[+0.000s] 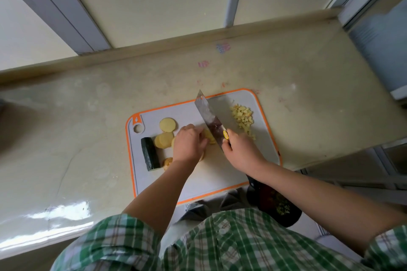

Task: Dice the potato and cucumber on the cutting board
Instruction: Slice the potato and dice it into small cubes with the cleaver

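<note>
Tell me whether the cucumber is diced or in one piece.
In one piece. The cucumber lies as a single dark green chunk at the left edge of the cutting board; the only diced pile is pale yellow potato.

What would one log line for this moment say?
step: dicing potato | left hand: holds potato | right hand: grips knife | dice: board right | cucumber: board left

1 grey cutting board w/ orange rim (187, 112); 1 steel cleaver (204, 112); 1 dark green cucumber chunk (150, 154); 2 round yellow potato slices (167, 125) clear, more part-hidden; 1 diced-potato heap (243, 119).
</note>
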### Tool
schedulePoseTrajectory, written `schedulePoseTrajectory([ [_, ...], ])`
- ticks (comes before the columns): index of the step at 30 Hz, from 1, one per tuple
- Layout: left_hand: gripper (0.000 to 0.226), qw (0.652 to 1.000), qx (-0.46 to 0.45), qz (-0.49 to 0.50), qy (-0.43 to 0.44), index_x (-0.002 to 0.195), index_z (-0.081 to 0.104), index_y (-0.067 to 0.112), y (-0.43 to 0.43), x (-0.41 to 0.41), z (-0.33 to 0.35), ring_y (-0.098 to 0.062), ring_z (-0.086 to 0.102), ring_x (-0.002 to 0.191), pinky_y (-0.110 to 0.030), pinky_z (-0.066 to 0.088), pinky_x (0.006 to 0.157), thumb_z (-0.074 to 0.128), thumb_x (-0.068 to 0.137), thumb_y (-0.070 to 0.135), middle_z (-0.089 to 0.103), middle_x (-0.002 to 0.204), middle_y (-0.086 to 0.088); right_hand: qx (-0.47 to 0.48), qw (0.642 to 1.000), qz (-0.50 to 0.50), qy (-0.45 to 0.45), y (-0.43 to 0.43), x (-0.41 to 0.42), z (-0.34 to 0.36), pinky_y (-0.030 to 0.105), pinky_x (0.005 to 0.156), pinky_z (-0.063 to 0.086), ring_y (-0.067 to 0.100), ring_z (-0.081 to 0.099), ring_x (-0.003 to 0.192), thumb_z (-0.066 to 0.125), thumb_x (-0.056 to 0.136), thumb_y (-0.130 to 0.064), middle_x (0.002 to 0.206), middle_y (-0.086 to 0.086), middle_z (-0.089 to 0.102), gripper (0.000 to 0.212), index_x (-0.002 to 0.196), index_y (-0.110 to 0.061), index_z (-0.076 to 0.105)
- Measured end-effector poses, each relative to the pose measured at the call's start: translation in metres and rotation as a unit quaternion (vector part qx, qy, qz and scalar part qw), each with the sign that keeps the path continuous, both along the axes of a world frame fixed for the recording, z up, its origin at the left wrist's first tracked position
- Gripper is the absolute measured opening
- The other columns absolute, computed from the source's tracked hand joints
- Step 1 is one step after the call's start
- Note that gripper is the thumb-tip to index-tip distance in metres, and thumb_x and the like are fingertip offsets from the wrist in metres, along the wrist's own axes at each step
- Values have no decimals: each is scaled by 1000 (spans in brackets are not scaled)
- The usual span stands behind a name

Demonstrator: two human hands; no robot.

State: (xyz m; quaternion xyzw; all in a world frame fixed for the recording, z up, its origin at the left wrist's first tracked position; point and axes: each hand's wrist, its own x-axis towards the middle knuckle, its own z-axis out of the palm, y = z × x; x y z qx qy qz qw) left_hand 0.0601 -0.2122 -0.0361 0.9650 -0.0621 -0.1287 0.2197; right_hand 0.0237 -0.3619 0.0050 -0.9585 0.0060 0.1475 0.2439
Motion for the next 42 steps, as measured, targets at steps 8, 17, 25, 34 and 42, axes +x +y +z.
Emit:
schedulePoseTrajectory([
  [8, 15, 999, -4, 39, -10, 88, 74, 12, -3, 0, -2, -29, 55, 84, -35, 42, 70, 63, 84, 21, 65, 83, -12, -36, 999, 16, 13, 9, -6, -6, 30, 57, 27, 29, 48, 66, 39, 97, -18, 66, 1, 40, 19, 103, -5, 53],
  [17, 16, 999, -1, 33, -15, 88, 76, 14, -5, 2, -4, -27, 54, 87, -33, 37, 69, 61, 85, 16, 66, 85, -10, -21, 1000, 10, 17, 13, -8, -14, 33, 59, 28, 37, 58, 77, 40, 96, -16, 74, 11, 52, 15, 98, -5, 51],
  [25, 17, 1000, 0, 20, -12, 95, 76, 15, -3, 6, -7, -26, 56, 91, -29, 36, 69, 62, 86, 18, 68, 90, -8, -2, 1000, 9, 19, 16, -11, -23, 33, 59, 28, 37, 58, 77, 40, 97, -17, 77, 12, 55, 9, 92, -10, 45],
  [34, 25, 1000, 17, 23, 1, 102, 71, 9, 1, 5, -4, -27, 54, 95, -31, 38, 72, 58, 92, 28, 62, 96, -13, 50, 996, -79, 4, -8, 9, -24, 40, 59, 37, 39, 58, 71, 45, 95, -15, 77, 22, 60, 13, 83, -9, 45],
  [42, 17, 996, 19, 58, -58, 98, 69, 10, 15, -9, 7, -31, 52, 95, -41, 45, 73, 57, 87, 14, 63, 93, -14, 70, 998, -1, -2, 10, -12, -28, 36, 57, 28, 43, 57, 72, 45, 95, -17, 76, 25, 61, 11, 87, -10, 47],
])
